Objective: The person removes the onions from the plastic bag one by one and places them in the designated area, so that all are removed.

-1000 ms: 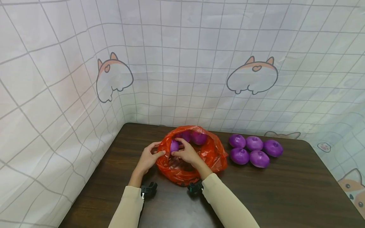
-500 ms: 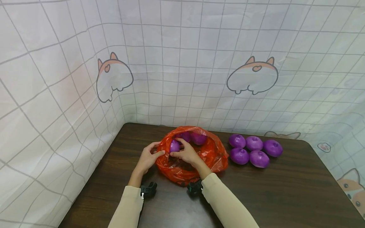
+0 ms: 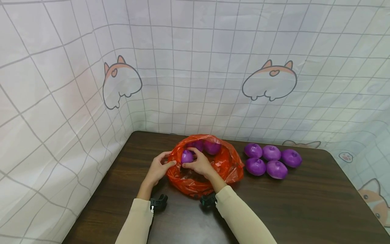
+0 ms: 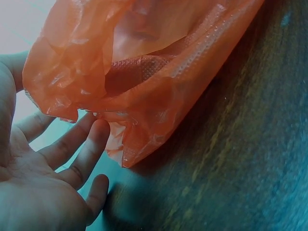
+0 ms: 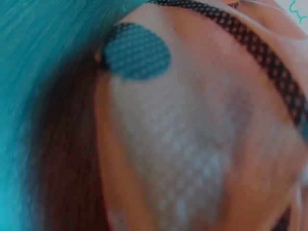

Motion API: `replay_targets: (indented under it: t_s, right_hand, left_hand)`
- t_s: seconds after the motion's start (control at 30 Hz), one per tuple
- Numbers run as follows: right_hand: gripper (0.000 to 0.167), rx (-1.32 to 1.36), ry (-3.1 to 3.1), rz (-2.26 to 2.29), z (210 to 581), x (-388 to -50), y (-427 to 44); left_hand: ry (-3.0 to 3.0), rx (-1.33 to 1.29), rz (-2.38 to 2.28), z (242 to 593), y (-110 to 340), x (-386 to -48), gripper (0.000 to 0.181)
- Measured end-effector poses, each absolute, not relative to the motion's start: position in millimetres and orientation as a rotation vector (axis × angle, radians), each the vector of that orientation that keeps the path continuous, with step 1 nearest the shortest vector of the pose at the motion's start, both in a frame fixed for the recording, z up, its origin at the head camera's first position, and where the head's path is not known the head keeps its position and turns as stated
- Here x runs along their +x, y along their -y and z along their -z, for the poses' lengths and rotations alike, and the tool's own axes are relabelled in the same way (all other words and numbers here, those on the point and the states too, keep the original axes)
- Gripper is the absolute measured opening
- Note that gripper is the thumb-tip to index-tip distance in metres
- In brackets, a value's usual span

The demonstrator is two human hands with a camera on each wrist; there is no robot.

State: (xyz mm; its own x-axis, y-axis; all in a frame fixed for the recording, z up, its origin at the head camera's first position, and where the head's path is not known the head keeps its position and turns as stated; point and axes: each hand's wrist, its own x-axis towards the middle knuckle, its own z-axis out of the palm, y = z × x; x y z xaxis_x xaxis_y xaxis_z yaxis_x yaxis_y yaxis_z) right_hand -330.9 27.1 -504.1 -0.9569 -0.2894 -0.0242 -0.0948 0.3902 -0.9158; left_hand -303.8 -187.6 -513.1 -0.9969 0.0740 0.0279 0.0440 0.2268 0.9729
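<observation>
An orange-red plastic bag (image 3: 231, 166) stands with its mouth spread wide in the head view. My left hand (image 3: 156, 171) holds the bag's left rim, thumb inside and fingers outside. In the left wrist view, that hand's fingers (image 4: 91, 144) lie against the bag's thin plastic (image 4: 72, 72). Reaching over the near rim, my right hand (image 3: 199, 165) grips a purple onion (image 3: 187, 156) inside the bag, by its left wall. Deeper at the back are two more purple onions (image 3: 212, 148). The right wrist view shows only blurred, perforated bag plastic (image 5: 192, 144) close up.
Several purple onions (image 3: 272, 153) sit grouped on the dark wooden table (image 3: 304, 203), right of the bag. A white grid-patterned cloth (image 3: 195, 84) hangs behind and to the left of the table. Both wrists wear black devices (image 3: 159, 202).
The onion under my right hand has shifted and turned slightly to the right inside the bag. My hands have hardly moved, and the bag and the loose onions stay in place.
</observation>
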Motion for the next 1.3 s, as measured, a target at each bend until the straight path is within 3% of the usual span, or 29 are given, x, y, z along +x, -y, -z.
replay_targets:
  t_s: [0.67, 0.93, 1.3]
  right_hand:
    - [0.077, -0.516, -2.554, 1.62, 481.5, -301.2, -87.3]
    - [0.08, -0.568, -2.55, 1.709, 465.0, -287.4, -117.1]
    - [0.081, -0.598, -2.546, 1.822, 444.9, -261.2, -152.7]
  left_hand:
    - [-2.469, 0.118, -1.904, 513.5, 187.1, -303.6, 0.048]
    - [-2.463, 0.135, -1.867, 479.1, 181.2, -282.3, 0.048]
    - [-2.457, 0.107, -1.889, 515.2, 187.5, -305.1, 0.05]
